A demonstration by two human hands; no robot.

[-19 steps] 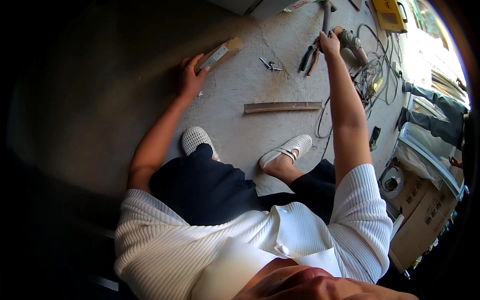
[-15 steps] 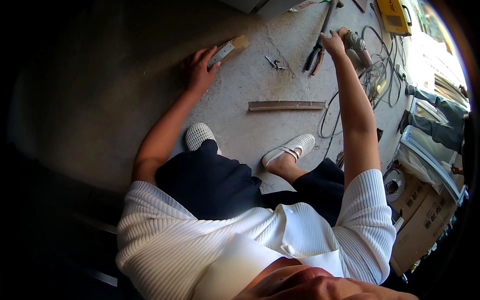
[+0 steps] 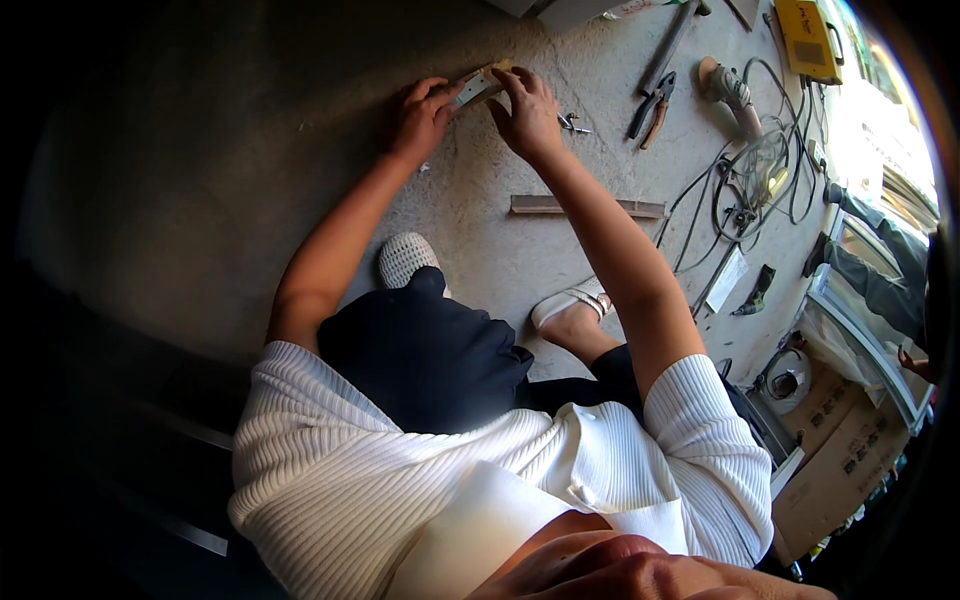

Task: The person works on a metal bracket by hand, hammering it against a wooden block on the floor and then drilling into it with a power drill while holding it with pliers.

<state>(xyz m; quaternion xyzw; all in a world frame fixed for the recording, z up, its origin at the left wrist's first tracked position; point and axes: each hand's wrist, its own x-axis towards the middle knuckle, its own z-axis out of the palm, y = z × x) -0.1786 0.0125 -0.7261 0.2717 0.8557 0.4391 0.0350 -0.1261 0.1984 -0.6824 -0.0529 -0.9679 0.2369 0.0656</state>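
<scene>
Silvery metal strip (image 3: 474,91) had left hand (image 3: 420,122) at its left, fingers half-curled; right hand (image 3: 530,118) at its right, fingers parted. Hold by either could not be told.

Head-worn fisheye, looking steeply down over the wearer's own front.
It rides on the head, left one of a pair, so the white shirt (image 3: 350,460) looms large on the near side; the left hand (image 3: 420,122) and right hand (image 3: 530,115) sit farther off, above the concrete floor (image 3: 470,180), with a yellow box (image 3: 812,42) caught far right.
</scene>
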